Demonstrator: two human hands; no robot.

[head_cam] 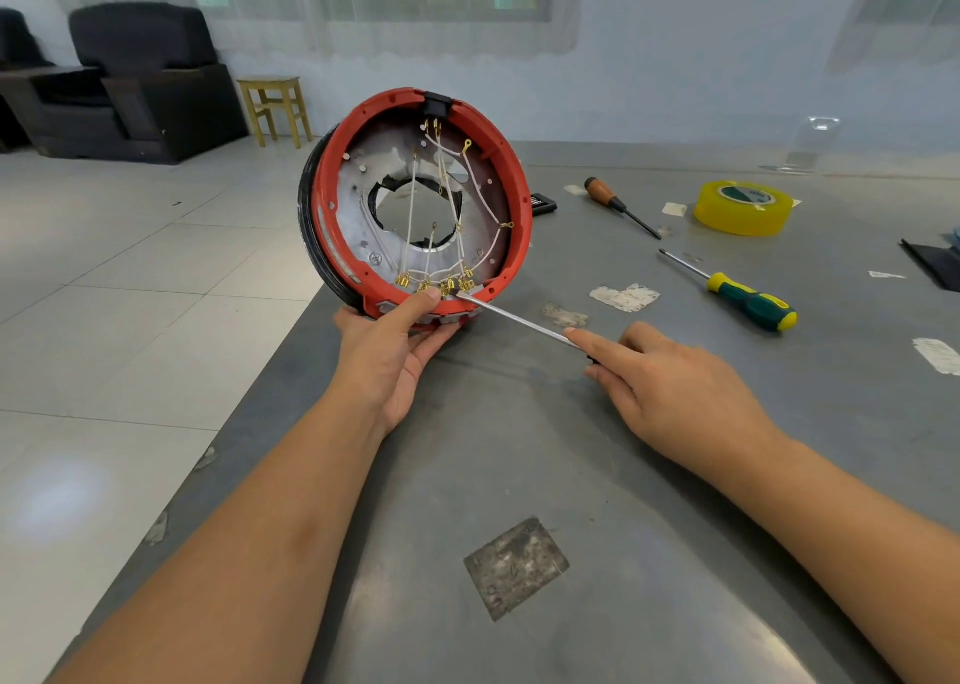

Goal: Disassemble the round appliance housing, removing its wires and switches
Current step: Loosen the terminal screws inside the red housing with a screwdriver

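Hands work: left hand [393, 356] grips round red housing [415, 203] upright, right hand [670, 387] holds slim steel screwdriver [511, 317].

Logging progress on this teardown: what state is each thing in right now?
Red housing: tilted on edge, open side showing.
White wires: attached to brass terminals.
Left hand: holds housing's lower rim.
Right hand: holds screwdriver, tip at terminals.
Green-yellow screwdriver: lying idle.
Wooden-handled screwdriver: lying idle.
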